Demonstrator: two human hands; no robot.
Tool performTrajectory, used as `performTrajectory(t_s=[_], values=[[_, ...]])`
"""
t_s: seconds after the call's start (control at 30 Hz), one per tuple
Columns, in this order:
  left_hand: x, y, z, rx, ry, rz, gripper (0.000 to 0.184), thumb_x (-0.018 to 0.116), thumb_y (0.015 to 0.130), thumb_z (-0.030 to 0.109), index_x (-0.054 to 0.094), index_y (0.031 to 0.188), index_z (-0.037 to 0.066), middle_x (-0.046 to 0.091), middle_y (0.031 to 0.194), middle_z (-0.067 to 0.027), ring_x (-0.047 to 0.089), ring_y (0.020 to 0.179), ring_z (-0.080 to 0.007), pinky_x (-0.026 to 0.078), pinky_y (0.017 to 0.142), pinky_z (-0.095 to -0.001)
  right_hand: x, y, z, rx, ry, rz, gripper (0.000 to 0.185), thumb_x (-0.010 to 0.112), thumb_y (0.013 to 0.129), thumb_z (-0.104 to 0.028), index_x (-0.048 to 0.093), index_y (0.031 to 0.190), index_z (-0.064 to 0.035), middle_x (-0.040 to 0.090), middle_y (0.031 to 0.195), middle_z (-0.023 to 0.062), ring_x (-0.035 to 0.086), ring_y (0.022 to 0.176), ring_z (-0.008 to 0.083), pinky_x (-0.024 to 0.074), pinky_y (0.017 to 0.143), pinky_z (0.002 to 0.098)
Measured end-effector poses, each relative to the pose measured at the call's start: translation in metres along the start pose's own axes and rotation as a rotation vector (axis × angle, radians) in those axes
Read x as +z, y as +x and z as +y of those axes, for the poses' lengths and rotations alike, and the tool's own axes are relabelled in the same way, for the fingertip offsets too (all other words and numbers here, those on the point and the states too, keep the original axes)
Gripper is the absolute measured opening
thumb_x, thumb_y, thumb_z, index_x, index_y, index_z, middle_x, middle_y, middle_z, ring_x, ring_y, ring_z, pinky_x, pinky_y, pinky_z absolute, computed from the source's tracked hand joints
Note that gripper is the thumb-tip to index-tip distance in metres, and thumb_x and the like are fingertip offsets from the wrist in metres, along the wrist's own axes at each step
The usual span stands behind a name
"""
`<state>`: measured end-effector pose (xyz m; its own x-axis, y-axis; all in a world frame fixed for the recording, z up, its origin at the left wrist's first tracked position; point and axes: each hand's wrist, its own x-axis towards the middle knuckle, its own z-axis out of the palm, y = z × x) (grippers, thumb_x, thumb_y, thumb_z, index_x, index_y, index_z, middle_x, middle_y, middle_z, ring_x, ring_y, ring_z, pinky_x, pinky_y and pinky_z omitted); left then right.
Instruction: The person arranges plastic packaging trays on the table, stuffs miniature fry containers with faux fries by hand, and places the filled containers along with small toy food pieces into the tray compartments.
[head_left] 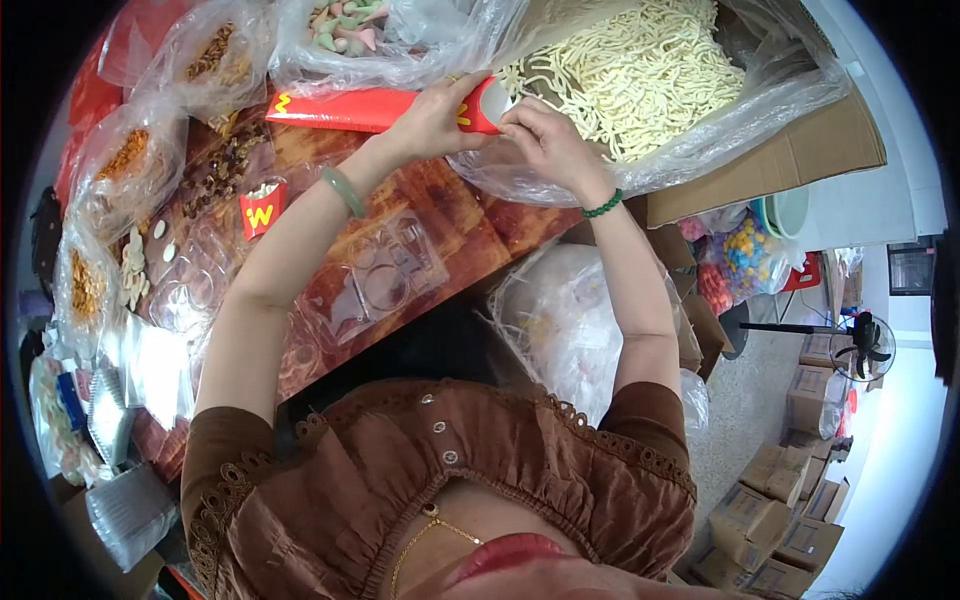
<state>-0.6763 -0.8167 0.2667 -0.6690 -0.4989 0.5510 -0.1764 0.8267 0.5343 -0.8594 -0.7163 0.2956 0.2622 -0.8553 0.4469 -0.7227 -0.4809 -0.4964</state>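
With fingers of left hand (435,120), gripping red carton stack (340,110) near its right end, at far side of table (450,205). With fingers of right hand (545,145), curled at white open mouth; cannot tell whether pinching rim. On stack, yellow marks at left end and, partly covered, at right. On small red carton (262,215), near and left of stack: yellow mark, readable as "W". Far right: pale strips (650,75) in plastic-lined cardboard box (790,150).

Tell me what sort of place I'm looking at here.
Probably a small packing workshop, by the look of it: red printed packaging in the left hand, an open plastic-lined box of pale sticks, and cardboard boxes stacked on the floor behind.
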Motion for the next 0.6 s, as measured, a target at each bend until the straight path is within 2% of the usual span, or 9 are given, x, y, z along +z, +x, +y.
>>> performTrajectory(t_s=[0.23, 0.3, 0.4, 0.43, 0.5, 0.57, 0.6], values=[[0.002, -0.011, -0.014, -0.006, 0.052, -0.006, 0.079, 0.077, 0.065, 0.025, 0.040, 0.132, 0.004, 0.055, 0.111, -0.0226, 0.054, 0.102, -0.0389, 0.046, 0.086, -0.0429, 0.008, 0.001, 0.002, 0.001, 0.012, 0.012, 0.008, 0.057, 0.083, -0.007, 0.059, 0.088, -0.0011, 0.055, 0.081, 0.0124, 0.056, 0.073, 0.0301, 0.0452, 0.065, 0.0360], [0.001, -0.013, -0.018, 0.009, 0.077, -0.002, 0.079, 0.077, 0.065, 0.025, 0.040, 0.132, 0.004, 0.055, 0.112, -0.0230, 0.053, 0.103, -0.0395, 0.045, 0.087, -0.0433, 0.010, 0.000, 0.002, -0.043, 0.015, 0.024, 0.008, 0.057, 0.085, -0.008, 0.058, 0.088, -0.0008, 0.055, 0.081, 0.0098, 0.054, 0.069, 0.0225, 0.0434, 0.062, 0.0300], [-0.001, -0.017, -0.020, -0.042, 0.046, -0.032, 0.079, 0.076, 0.066, 0.026, 0.039, 0.133, 0.005, 0.054, 0.113, -0.0234, 0.053, 0.105, -0.0401, 0.044, 0.089, -0.0438, 0.010, 0.000, 0.003, -0.027, 0.033, 0.009, 0.008, 0.057, 0.086, -0.008, 0.059, 0.089, -0.0010, 0.056, 0.081, 0.0094, 0.054, 0.068, 0.0217, 0.0436, 0.061, 0.0298], [-0.002, -0.018, -0.021, -0.036, 0.056, -0.053, 0.080, 0.076, 0.067, 0.027, 0.038, 0.133, 0.005, 0.054, 0.114, -0.0233, 0.053, 0.105, -0.0403, 0.044, 0.090, -0.0436, 0.009, 0.000, 0.003, -0.026, 0.033, 0.007, 0.008, 0.057, 0.086, -0.008, 0.059, 0.089, -0.0010, 0.056, 0.081, 0.0094, 0.054, 0.068, 0.0217, 0.0436, 0.061, 0.0298], [-0.011, -0.017, -0.019, -0.029, 0.069, -0.073, 0.081, 0.076, 0.067, 0.029, 0.037, 0.134, 0.005, 0.054, 0.114, -0.0233, 0.053, 0.105, -0.0404, 0.045, 0.090, -0.0434, 0.008, 0.000, 0.003, -0.015, 0.004, 0.012, 0.010, 0.056, 0.084, -0.008, 0.058, 0.090, -0.0002, 0.056, 0.084, 0.0120, 0.057, 0.075, 0.0282, 0.0456, 0.065, 0.0345], [-0.024, -0.018, -0.013, -0.194, 0.111, -0.171, 0.085, 0.076, 0.067, 0.031, 0.035, 0.137, 0.007, 0.051, 0.121, -0.0229, 0.050, 0.109, -0.0404, 0.043, 0.092, -0.0448, -0.004, -0.001, 0.016, 0.012, -0.041, 0.057, 0.010, 0.056, 0.084, -0.008, 0.058, 0.090, -0.0004, 0.056, 0.084, 0.0120, 0.057, 0.074, 0.0280, 0.0457, 0.064, 0.0344], [-0.025, -0.019, -0.024, -0.193, 0.114, -0.169, 0.085, 0.076, 0.067, 0.031, 0.035, 0.137, 0.007, 0.051, 0.121, -0.0229, 0.050, 0.109, -0.0404, 0.043, 0.092, -0.0448, -0.012, -0.002, 0.024, 0.039, -0.087, 0.101, 0.011, 0.056, 0.085, -0.008, 0.059, 0.091, -0.0006, 0.056, 0.085, 0.0119, 0.057, 0.074, 0.0279, 0.0458, 0.064, 0.0343]])
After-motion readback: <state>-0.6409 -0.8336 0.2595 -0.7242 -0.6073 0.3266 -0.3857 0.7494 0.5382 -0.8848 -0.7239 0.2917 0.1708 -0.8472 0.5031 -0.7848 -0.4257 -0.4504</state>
